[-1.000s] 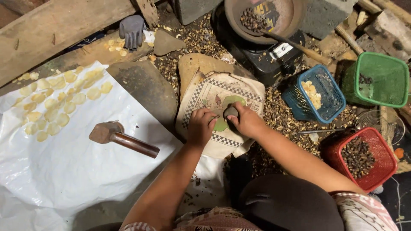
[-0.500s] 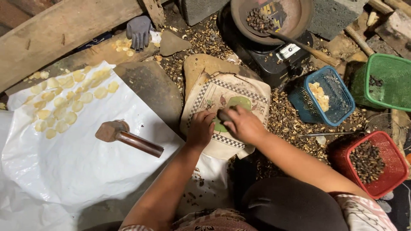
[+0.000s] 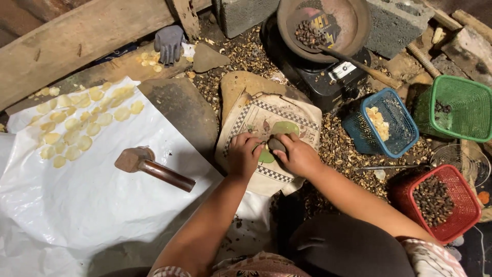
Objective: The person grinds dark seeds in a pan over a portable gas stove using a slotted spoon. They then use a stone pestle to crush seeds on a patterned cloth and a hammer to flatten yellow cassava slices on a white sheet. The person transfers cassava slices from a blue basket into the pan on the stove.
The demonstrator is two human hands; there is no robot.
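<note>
At centre frame, we see both hands meeting over a patterned cloth spread on a flat stone. Our left hand rests on the cloth with its fingers curled down; we cannot tell whether they pinch anything beneath. Our right hand is closed around a small dark stone, which sits on the cloth between the two hands, just over a green patch of its print. To the left we note a white plastic sheet bearing rows of pale flattened discs, with a wooden-handled mallet lying on it, well apart from the hands. To the right stand a blue basket holding pale kernels, a red basket of dark seeds and a green basket. Above the cloth, a round pan of dark seeds rests on a black stove; a grey glove lies near the plank at upper left.
</note>
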